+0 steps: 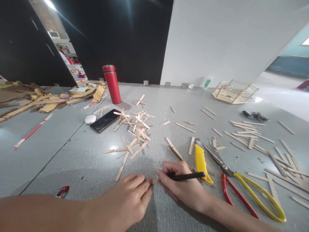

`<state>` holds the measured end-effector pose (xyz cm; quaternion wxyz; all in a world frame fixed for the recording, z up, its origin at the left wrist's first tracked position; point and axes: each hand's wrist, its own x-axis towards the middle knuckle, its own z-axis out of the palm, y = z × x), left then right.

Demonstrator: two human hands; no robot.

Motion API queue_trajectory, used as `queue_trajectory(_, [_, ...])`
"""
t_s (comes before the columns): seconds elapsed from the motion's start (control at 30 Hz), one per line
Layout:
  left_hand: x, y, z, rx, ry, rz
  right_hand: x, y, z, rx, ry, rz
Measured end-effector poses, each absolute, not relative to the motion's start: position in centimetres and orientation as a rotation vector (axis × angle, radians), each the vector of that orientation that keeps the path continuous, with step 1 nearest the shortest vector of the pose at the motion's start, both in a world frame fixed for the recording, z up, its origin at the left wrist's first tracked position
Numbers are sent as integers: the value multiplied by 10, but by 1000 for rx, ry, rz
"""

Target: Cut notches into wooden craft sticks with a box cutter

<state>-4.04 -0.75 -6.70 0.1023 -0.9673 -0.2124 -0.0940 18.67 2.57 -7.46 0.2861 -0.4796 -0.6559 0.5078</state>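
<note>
My right hand (pixel 180 180) is closed around a black pen (pixel 189 176). Its fingertips sit at a short wooden craft stick (pixel 156 182) lying on the grey tabletop. My left hand (pixel 131 196) is closed, with its fingertips pressing the other end of that stick down. The pen's tip is hidden behind my right fingers. Just past my right hand lies a yellow utility knife (pixel 200 161), and beside it a longer craft stick (pixel 175 149) points away from me. Several cut craft sticks (pixel 138 129) are heaped beyond my left hand.
On the right are yellow-handled scissors (pixel 256 193), red-handled pliers (pixel 238 195) and many loose sticks (pixel 285 161). A red flask (pixel 112 84), a phone (pixel 105 120) and a white earbud case (pixel 90 119) stand left. A stick frame (pixel 234 92) sits at the back, cardboard scraps (pixel 43 100) far left.
</note>
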Motion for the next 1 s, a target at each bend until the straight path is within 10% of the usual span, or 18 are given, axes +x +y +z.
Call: queue_trajectory(1.0, [-37, -5, -91, -3004, -973, -417, 191, 22, -79, -1240, -1483, 1296])
